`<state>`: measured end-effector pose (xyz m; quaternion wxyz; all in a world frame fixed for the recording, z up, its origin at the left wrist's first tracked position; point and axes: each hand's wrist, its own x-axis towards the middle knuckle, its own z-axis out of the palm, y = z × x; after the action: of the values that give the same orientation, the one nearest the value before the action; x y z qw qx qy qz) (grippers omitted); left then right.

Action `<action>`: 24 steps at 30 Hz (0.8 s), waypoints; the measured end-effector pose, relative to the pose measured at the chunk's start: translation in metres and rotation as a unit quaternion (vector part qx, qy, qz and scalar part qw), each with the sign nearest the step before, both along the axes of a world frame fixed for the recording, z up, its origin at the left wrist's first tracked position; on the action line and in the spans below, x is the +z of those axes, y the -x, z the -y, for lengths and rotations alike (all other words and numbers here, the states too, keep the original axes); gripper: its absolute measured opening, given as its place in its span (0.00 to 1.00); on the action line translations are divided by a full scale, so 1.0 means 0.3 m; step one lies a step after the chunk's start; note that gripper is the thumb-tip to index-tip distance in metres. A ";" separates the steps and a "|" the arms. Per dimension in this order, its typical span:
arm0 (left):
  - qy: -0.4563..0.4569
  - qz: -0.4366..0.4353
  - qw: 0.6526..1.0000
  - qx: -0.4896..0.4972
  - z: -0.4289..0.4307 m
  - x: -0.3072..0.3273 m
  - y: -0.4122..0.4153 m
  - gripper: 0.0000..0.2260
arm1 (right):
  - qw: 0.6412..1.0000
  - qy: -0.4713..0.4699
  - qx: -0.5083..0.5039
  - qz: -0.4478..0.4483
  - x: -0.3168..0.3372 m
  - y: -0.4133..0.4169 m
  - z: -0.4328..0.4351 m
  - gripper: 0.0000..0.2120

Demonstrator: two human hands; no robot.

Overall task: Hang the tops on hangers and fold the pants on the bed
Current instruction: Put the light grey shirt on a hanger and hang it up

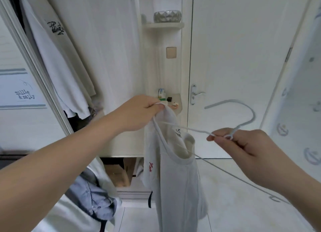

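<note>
Head view: left hand (139,113) pinches the top (175,179) by a strap (157,127), so it dangles below. Right hand (251,150) grips the hanger (232,101) neck, one arm poking into the neckline. Hanging step; next, likely, seat that strap over the arm.

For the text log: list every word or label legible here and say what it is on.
"millie & sally": white panel at left.
"Pading…", script, ending unclear: hanging white shirt.
Red script on held white top: unreadable.
Its neck label: too small.
Shelf packets: blurred.
</note>
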<state>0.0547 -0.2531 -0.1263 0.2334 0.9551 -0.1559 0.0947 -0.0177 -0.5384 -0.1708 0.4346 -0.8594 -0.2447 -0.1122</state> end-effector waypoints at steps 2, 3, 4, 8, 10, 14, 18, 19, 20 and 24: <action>0.003 0.009 1.000 -0.028 0.082 -0.014 0.044 0.19 | 1.000 0.009 0.008 -0.002 -0.064 -0.003 -0.031 0.27; 0.005 0.013 0.999 -0.040 0.120 -0.021 0.064 0.20 | 1.000 0.002 0.008 -0.010 -0.098 -0.007 -0.048 0.26; 0.001 0.016 0.999 -0.049 0.153 -0.029 0.082 0.20 | 1.000 -0.017 0.006 -0.022 -0.125 -0.012 -0.063 0.22; -0.042 0.003 0.994 -0.099 0.194 -0.050 0.128 0.19 | 0.987 -0.156 -0.011 -0.026 -0.173 -0.023 -0.080 0.11; -0.101 0.000 0.985 -0.141 0.165 -0.033 0.149 0.16 | 0.981 -0.194 -0.011 -0.009 -0.179 -0.027 -0.060 0.13; -0.258 0.098 0.954 -0.116 0.108 -0.013 0.158 0.14 | 0.974 -0.224 0.006 -0.013 -0.153 -0.052 -0.044 0.12; -0.256 0.176 0.940 -0.140 0.123 -0.031 0.179 0.11 | 0.974 -0.222 0.006 -0.035 -0.121 -0.089 -0.064 0.18; -0.261 0.188 0.937 -0.140 0.123 -0.029 0.182 0.12 | 0.974 -0.224 0.014 -0.038 -0.115 -0.098 -0.076 0.18; -0.265 0.195 0.934 -0.136 0.122 -0.025 0.185 0.12 | 0.973 -0.226 0.023 -0.042 -0.110 -0.108 -0.088 0.18; -0.290 0.182 0.935 -0.092 0.108 -0.034 0.205 0.08 | 0.973 -0.221 0.046 -0.052 -0.109 -0.136 -0.144 0.18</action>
<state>-0.0067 -0.2855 -0.1366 -0.0787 0.9292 -0.3032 0.1959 0.0232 -0.4952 -0.2035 0.6311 -0.7343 -0.2299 -0.0984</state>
